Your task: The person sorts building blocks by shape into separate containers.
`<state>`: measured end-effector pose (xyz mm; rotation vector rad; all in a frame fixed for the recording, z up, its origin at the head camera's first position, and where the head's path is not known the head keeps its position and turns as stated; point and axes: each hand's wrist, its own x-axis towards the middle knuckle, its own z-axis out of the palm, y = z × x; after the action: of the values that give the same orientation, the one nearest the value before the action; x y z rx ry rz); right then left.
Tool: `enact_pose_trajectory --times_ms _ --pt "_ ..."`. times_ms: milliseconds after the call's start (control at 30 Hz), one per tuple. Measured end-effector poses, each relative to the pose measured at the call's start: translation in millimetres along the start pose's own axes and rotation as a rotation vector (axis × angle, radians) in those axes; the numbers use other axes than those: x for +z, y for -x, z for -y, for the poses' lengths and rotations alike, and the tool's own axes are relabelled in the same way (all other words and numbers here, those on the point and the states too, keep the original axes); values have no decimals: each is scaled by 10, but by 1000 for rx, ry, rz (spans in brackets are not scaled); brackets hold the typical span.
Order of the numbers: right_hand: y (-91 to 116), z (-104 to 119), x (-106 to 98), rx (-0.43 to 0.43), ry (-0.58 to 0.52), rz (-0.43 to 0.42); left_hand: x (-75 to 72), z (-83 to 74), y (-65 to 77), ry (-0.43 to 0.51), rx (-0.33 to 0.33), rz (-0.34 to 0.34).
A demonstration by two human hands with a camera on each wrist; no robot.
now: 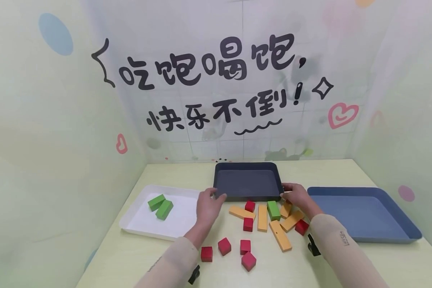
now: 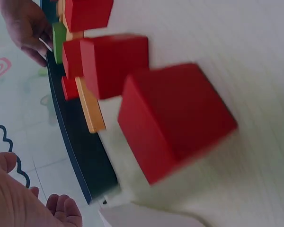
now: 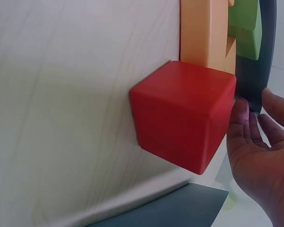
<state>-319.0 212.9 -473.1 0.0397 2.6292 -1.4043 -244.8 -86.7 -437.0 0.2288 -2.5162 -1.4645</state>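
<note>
A dark rectangular tray (image 1: pixel 248 182) sits at the back middle of the table, its inside bare. My left hand (image 1: pixel 209 204) is at its front left corner, thumb and fingers spread; in the left wrist view that hand (image 2: pixel 31 201) shows a gap before the tray's end. At the opposite end, my right hand (image 1: pixel 298 197) grips the tray's right edge between thumb and fingers. The right wrist view shows those fingertips (image 3: pixel 240 109) against the tray's end. Just before the tray lie orange blocks (image 1: pixel 262 218), a green block (image 1: pixel 273 210) and red cubes (image 1: pixel 248 224).
A white tray (image 1: pixel 135 224) at left holds two green blocks (image 1: pixel 164 209). On the right stands a blue tray (image 1: pixel 363 212). Further red cubes (image 1: pixel 224 246) lie near the front, between my forearms. Walls (image 1: pixel 57 160) enclose the table at the sides and back.
</note>
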Motion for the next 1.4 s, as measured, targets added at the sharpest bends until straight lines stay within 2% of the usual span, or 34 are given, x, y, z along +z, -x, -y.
enact_pose_trajectory --times_ms 233,400,567,800,1033,1400 --pt "17 -6 -19 -6 9 4 444 -211 278 40 12 95" --pt "7 -27 -27 -1 6 7 722 -359 462 -8 19 133" --pt "-7 -27 -44 20 -8 7 946 -495 563 -73 29 167" --pt "-4 -19 -76 23 -14 5 1231 -598 588 -203 47 135" --pt "-11 -15 -110 -10 1 12 1484 -620 574 -292 22 97" --pt "-22 -7 -54 -7 -12 22 1660 -554 593 -417 2 37"
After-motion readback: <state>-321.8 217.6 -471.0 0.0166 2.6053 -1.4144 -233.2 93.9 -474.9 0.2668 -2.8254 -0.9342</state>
